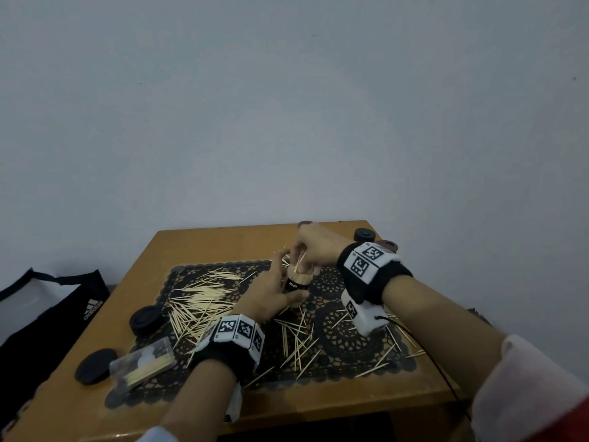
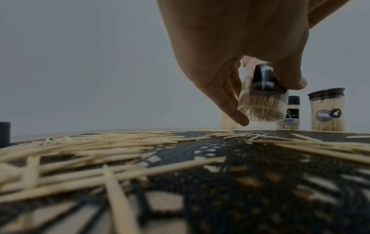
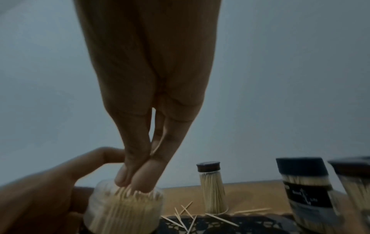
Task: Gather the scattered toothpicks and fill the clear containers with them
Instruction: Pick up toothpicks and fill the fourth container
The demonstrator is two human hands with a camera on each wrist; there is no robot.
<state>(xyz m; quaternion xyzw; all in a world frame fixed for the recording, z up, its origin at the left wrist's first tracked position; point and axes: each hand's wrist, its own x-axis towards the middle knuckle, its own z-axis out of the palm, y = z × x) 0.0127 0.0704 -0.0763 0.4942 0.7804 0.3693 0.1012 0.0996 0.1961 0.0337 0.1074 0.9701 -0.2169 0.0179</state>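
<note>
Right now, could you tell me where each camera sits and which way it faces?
Head: worn high, looking down at the table; both forearms show, left hand gripping the open container, right hand above.
Left wrist: low over the scattered toothpicks, facing the wall; palm and fingers show.
Right wrist: above the container, looking down its fingers.
All three share that container.

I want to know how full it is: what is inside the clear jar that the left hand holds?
The jar is packed with upright toothpicks up to its rim. The right hand touches their tips. The left hand hides one side.
</note>
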